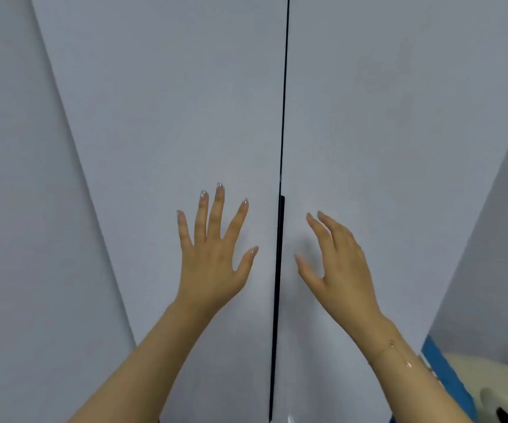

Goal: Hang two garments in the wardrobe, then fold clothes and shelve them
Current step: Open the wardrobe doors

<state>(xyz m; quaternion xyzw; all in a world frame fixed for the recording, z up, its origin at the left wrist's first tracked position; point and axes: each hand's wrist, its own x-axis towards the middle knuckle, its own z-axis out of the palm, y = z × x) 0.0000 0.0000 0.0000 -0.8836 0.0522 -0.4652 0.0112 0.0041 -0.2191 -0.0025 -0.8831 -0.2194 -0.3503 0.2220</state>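
Facing the head camera, a pale wardrobe is seen with both doors closed. The left door and the right door are divided by a thin dark gap that runs from top to bottom. Along the lower part of that gap a dark strip handle is fitted.

The left hand is held up in front of the left door, just beside the gap, with its fingers straight and spread wide and the back of the hand turned to the camera. Nothing is held in it. Whether the palm is pressed against the door or only held close to it cannot be told.

The right hand is raised before the right door, near the handle but apart from it. Its fingers are loosely bent and point toward the gap, and nothing is gripped. The two hands are kept apart, one on each side of the gap.

A thin chain bracelet is worn on the right wrist. A plain wall is seen to the left of the wardrobe. At the lower right corner a blue edge and a cream-coloured surface are visible; what they belong to cannot be told. No garments are in view.
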